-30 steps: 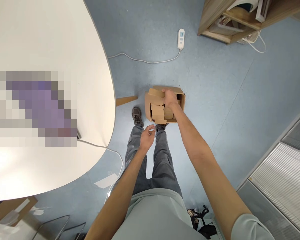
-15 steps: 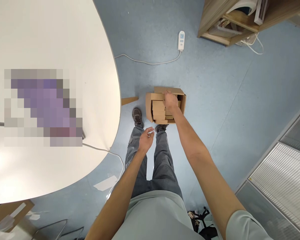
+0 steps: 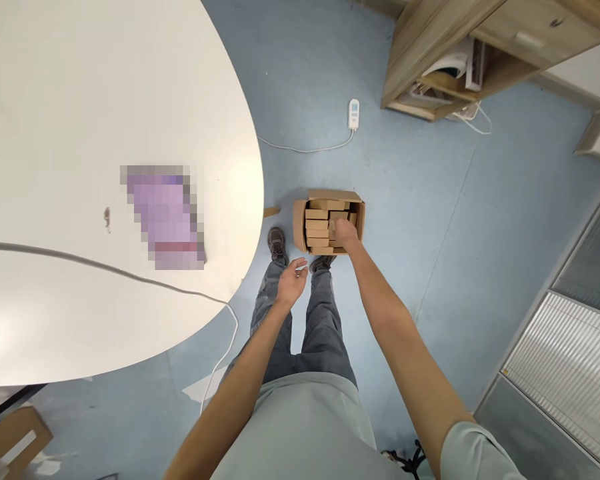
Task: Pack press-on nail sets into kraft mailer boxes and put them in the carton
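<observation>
An open cardboard box (image 3: 299, 227) stands on the floor in front of my feet, its flaps folded outward. Several small cardboard boxes (image 3: 317, 225) are packed in rows inside it. My right hand (image 3: 346, 232) reaches down into the large box, its fingers closed on a small carton (image 3: 339, 215) near the middle; the fingertips are partly hidden. Nearer to me, my left hand (image 3: 292, 281) hovers above my legs, just short of the box. Its fingers are loosely bent and apart, with nothing in them.
A white round-edged table (image 3: 220, 220) fills the left side, with a blurred-out purple item (image 3: 167, 217) and a grey cable on it. A white corded device (image 3: 353, 115) lies on the floor beyond the box. A wooden cabinet (image 3: 395, 73) stands at the upper right.
My right hand has shifted toward me and lower inside the box, uncovering more of the small cartons. My left hand stays nearly in place. The whole view has shifted slightly.
</observation>
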A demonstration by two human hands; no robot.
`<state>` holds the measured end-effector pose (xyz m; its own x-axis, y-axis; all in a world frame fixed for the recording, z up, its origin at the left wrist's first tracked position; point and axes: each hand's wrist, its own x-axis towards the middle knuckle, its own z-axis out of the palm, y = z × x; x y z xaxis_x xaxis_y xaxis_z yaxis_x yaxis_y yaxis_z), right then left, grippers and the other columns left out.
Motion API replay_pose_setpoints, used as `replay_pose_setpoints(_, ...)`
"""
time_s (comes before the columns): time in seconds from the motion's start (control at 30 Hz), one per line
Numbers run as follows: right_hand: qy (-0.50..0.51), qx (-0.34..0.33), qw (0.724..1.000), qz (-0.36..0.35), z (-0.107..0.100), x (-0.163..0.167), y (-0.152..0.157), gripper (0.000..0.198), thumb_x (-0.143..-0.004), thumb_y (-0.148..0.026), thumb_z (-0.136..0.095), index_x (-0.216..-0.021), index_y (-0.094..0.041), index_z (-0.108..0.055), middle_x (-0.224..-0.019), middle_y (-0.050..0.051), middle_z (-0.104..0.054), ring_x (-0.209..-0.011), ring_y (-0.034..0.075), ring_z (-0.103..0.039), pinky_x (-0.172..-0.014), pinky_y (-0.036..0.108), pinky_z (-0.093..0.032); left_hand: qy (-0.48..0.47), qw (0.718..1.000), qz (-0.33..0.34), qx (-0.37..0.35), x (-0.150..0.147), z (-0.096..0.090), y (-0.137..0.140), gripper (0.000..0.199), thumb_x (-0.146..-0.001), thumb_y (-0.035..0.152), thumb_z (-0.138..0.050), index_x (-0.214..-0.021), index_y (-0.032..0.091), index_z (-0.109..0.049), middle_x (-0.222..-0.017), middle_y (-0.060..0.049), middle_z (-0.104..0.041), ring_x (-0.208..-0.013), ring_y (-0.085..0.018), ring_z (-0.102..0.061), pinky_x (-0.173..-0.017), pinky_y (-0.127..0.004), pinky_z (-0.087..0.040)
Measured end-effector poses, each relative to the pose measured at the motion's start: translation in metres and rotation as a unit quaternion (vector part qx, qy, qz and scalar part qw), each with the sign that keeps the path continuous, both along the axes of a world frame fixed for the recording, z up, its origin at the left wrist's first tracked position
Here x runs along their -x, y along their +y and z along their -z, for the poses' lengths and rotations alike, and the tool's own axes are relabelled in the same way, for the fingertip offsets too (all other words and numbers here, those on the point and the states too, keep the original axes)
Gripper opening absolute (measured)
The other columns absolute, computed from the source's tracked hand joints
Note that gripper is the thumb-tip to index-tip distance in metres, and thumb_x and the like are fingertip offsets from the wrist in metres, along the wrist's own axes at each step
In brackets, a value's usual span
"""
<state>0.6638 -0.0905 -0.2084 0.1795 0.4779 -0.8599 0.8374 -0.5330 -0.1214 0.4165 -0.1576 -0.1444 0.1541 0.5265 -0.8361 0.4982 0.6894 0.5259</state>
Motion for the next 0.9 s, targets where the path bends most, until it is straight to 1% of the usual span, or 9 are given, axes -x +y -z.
replay_pose_setpoints(0.1, 0.005, 0.014, 0.999, 0.028, -0.032, 0.006, -0.016, 0.048, -0.100, -0.011, -0.068, -0.146, -0.023, -0.072, -0.136, 0.015, -0.078, -0.129, 0.029, -0.073, -0.111, 0.038, -0.057, -0.002, 1.000, 0.022, -0.013, 0.000, -0.027, 0.010, 0.031, -0.097, 0.023, -0.062, -0.126, 0.020, -0.073, -0.136, -0.012, -0.079, -0.108, -0.026, -0.078, -0.109, -0.046, -0.059)
replay_pose_setpoints(0.17, 0.009, -0.002, 0.997, 0.071, -0.056, 0.012, -0.029, 0.045, -0.097, -0.013, -0.070, -0.140, -0.024, -0.077, -0.136, 0.014, -0.079, -0.129, 0.031, -0.074, -0.113, 0.039, -0.056, -0.005, 0.999, 0.037, -0.027, -0.001, -0.047, 0.017, 0.031, -0.097, 0.022, -0.062, -0.127, 0.021, -0.073, -0.137, -0.012, -0.078, -0.109, -0.026, -0.079, -0.109, -0.045, -0.059)
replay_pose_setpoints(0.3, 0.012, -0.034, 0.995, 0.094, -0.111, 0.026, -0.053, 0.039, -0.094, -0.012, -0.071, -0.129, -0.023, -0.083, -0.129, 0.011, -0.083, -0.128, 0.031, -0.076, -0.114, 0.038, -0.056, -0.010, 0.997, 0.061, -0.049, 0.000, -0.089, 0.030, 0.034, -0.098, 0.022, -0.061, -0.130, 0.021, -0.073, -0.139, -0.012, -0.077, -0.114, -0.028, -0.079, -0.110, -0.045, -0.059)
replay_pose_setpoints(0.43, 0.023, -0.091, 0.987, 0.128, -0.170, 0.042, -0.070, 0.033, -0.091, -0.012, -0.071, -0.117, -0.027, -0.086, -0.122, 0.005, -0.085, -0.120, 0.026, -0.079, -0.109, 0.034, -0.059, -0.026, 0.993, 0.095, -0.070, 0.004, -0.129, 0.042, 0.039, -0.097, 0.024, -0.060, -0.134, 0.020, -0.072, -0.140, -0.013, -0.077, -0.114, -0.028, -0.079, -0.109, -0.044, -0.060)
replay_pose_setpoints(0.57, 0.030, -0.168, 0.972, 0.162, -0.227, 0.056, -0.082, 0.028, -0.093, -0.013, -0.065, -0.108, -0.026, -0.084, -0.133, 0.003, -0.082, -0.111, 0.021, -0.082, -0.103, 0.030, -0.062, -0.059, 0.982, 0.141, -0.110, 0.011, -0.168, 0.051, 0.040, -0.095, 0.027, -0.060, -0.132, 0.021, -0.073, -0.139, -0.012, -0.078, -0.122, -0.029, -0.077, -0.110, -0.043, -0.059)
replay_pose_setpoints(0.63, 0.039, -0.211, 0.955, 0.203, -0.251, 0.062, -0.089, 0.025, -0.092, -0.013, -0.063, -0.102, -0.024, -0.082, -0.133, 0.004, -0.082, -0.108, 0.020, -0.082, -0.100, 0.030, -0.063, -0.081, 0.975, 0.163, -0.126, 0.014, -0.184, 0.055, 0.040, -0.094, 0.027, -0.059, -0.130, 0.020, -0.074, -0.140, -0.012, -0.077, -0.125, -0.029, -0.076, -0.112, -0.043, -0.059)
replay_pose_setpoints(0.67, 0.049, -0.235, 0.942, 0.235, -0.261, 0.066, -0.092, 0.022, -0.091, -0.014, -0.063, -0.099, -0.024, -0.081, -0.133, 0.005, -0.082, -0.106, 0.021, -0.082, -0.100, 0.031, -0.064, -0.091, 0.972, 0.170, -0.134, 0.016, -0.192, 0.057, 0.039, -0.094, 0.027, -0.059, -0.129, 0.020, -0.074, -0.140, -0.012, -0.078, -0.125, -0.029, -0.076, -0.112, -0.042, -0.058)
replay_pose_setpoints(0.77, 0.090, -0.299, 0.889, 0.337, -0.290, 0.078, -0.102, 0.012, -0.085, -0.021, -0.066, -0.090, -0.023, -0.077, -0.131, 0.008, -0.082, -0.102, 0.022, -0.082, -0.097, 0.036, -0.065, -0.120, 0.964, 0.170, -0.164, 0.021, -0.212, 0.059, 0.037, -0.090, 0.029, -0.061, -0.124, 0.020, -0.076, -0.135, -0.012, -0.080, -0.125, -0.029, -0.076, -0.111, -0.041, -0.059)
replay_pose_setpoints(0.9, 0.131, -0.364, 0.839, 0.383, -0.322, 0.095, -0.113, 0.010, -0.080, -0.029, -0.071, -0.086, -0.023, -0.074, -0.126, 0.010, -0.083, -0.104, 0.024, -0.081, -0.101, 0.040, -0.064, -0.175, 0.954, 0.144, -0.196, 0.029, -0.238, 0.057, 0.036, -0.088, 0.033, -0.064, -0.120, 0.022, -0.076, -0.129, -0.013, -0.082, -0.122, -0.030, -0.078, -0.110, -0.045, -0.060)
